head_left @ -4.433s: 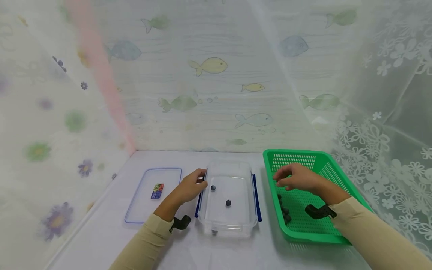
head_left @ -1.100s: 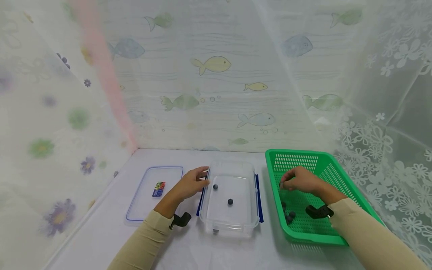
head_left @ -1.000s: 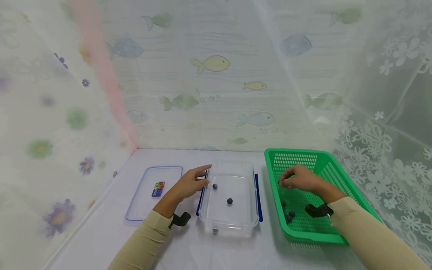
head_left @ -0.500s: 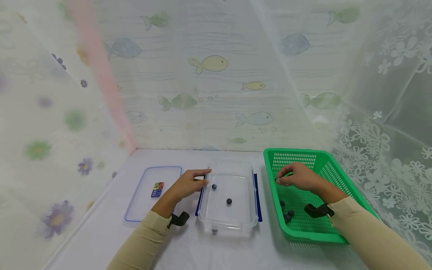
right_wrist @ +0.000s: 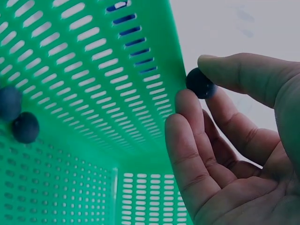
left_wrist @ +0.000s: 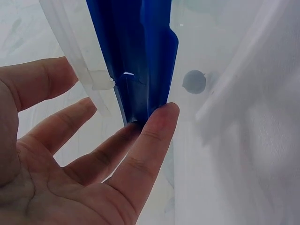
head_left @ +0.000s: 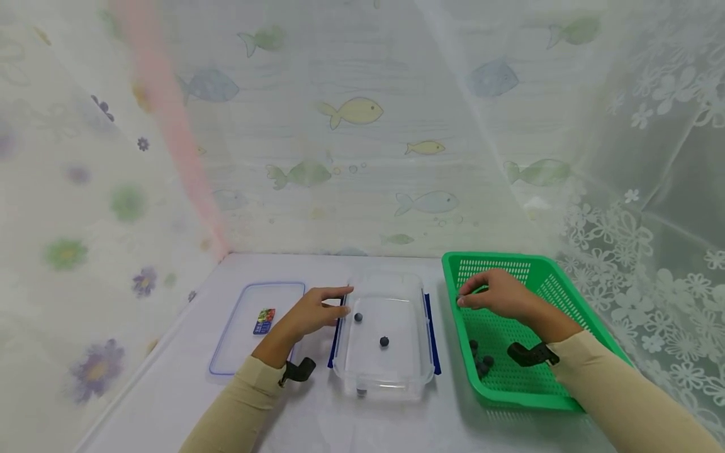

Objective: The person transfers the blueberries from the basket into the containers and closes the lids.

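Observation:
My right hand [head_left: 501, 297] pinches a blueberry [right_wrist: 200, 83] between thumb and fingertips, right at the left rim of the green basket [head_left: 527, 400]. Several more blueberries [head_left: 488, 361] lie inside the basket along its left wall. My left hand [head_left: 310, 313] is at the left side of a clear plastic food container [head_left: 404, 321], its fingers loosely extended. In the left wrist view, fingertips touch the container's blue side latch [left_wrist: 157, 51]. Two blueberries, one near the left wall [head_left: 359, 318] and another near the middle [head_left: 384, 341], sit in the container.
A clear lid [head_left: 226, 355] with a blue edge and a colourful label [head_left: 264, 321] lies on the white table [head_left: 170, 402], left of the container. A second blue latch [head_left: 433, 333] hangs on the container's right side. Patterned plastic curtains [head_left: 362, 201] enclose the table.
The right hand has pinched a blueberry inside the basket and moved up and left with it to the rim. The left hand stays at the container, its index finger now straighter.

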`<state>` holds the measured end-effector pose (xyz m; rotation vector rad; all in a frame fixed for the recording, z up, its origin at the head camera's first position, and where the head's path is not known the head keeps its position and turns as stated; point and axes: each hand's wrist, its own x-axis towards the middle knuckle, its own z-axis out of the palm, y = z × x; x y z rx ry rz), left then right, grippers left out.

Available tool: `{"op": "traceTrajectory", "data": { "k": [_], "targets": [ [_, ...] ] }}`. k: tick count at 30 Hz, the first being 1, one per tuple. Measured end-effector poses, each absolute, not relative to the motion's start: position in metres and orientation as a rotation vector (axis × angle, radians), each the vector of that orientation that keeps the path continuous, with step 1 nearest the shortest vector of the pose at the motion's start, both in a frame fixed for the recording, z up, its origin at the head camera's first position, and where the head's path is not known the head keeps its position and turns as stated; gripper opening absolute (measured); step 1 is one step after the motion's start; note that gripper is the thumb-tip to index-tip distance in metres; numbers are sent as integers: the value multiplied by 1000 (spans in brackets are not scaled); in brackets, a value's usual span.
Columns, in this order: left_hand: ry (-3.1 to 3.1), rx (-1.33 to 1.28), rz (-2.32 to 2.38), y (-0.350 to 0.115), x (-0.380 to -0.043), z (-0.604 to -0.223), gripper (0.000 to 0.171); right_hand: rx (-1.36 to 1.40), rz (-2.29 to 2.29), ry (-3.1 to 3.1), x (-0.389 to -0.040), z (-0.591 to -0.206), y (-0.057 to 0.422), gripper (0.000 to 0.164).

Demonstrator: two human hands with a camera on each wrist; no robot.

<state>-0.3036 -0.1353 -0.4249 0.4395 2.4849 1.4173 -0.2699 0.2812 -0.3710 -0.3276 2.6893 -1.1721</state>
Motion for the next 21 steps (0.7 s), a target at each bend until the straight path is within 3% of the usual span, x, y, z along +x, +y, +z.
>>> {"op": "traceTrajectory", "data": {
  "k": [21],
  "targets": [
    [2459,458,1431,-136,-304,-427,47,-343,-1174,2707,-275,-361,246,27]
  ]
}}
